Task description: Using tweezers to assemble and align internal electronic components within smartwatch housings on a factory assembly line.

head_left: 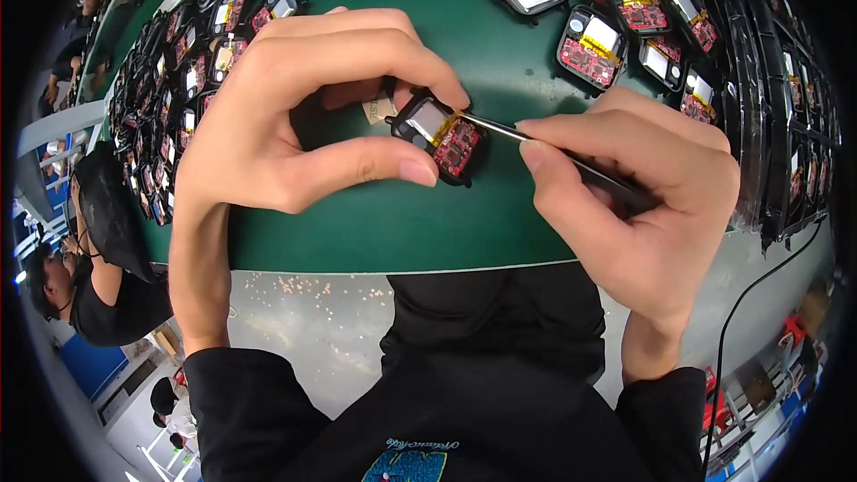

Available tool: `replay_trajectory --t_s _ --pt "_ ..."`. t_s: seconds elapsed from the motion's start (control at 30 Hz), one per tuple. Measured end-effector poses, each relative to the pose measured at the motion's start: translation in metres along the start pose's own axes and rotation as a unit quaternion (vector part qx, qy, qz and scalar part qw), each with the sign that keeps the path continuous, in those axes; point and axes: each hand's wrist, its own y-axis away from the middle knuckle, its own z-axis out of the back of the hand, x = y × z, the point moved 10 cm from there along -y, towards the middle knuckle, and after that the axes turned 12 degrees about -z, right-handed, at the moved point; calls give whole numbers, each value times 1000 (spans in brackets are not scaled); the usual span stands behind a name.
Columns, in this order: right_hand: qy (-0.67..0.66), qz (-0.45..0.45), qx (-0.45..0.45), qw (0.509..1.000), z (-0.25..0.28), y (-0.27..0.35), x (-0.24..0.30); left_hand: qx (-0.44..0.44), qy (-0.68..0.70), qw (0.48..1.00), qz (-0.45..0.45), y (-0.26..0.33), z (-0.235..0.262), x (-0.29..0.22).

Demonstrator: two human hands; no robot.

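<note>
My left hand (pixel 303 116) is closed on a small black device housing (pixel 460 153), thumb on its near side and fingers at the far side. Inside the housing sit a red circuit board, a silver-white battery and a strip of yellow tape. Between the fingers of my right hand (pixel 638 187) is a pair of slim metal tweezers (pixel 500 129), held like a pen. Their tip reaches the yellow tape beside my left index finger; whether it grips the tape is too small to tell. A pale printed slip (pixel 378 109) shows behind the housing, partly hidden by my left hand.
Many similar open housings (pixel 192 71) crowd the left of the green table (pixel 375 241). Several more (pixel 592 49) lie at the far right, beside stacked black trays (pixel 768 125). A dark cable (pixel 741 303) hangs at the right. Another person (pixel 107 286) sits at the left.
</note>
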Motion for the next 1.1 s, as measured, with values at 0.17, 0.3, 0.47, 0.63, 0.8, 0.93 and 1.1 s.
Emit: replay_trajectory --t_s 0.17,0.3,0.47,0.63,0.8,0.93,1.1 --pt "7 12 1 1000 1 0 0 6 12 1000 14 1 0 2" --pt "8 16 4 1000 -1 0 0 12 11 1000 14 2 0 2" --pt "-5 16 -4 1000 -1 1 -2 7 29 999 27 3 -1 4" --pt "14 13 4 1000 0 1 0 11 42 998 48 4 -1 7" --pt "14 17 7 1000 -2 0 1 14 37 998 39 3 -1 6" --pt "15 24 8 1000 -2 0 2 3 40 998 42 3 -2 7" --pt "6 31 16 999 -3 -1 3 0 37 998 47 4 -1 8"
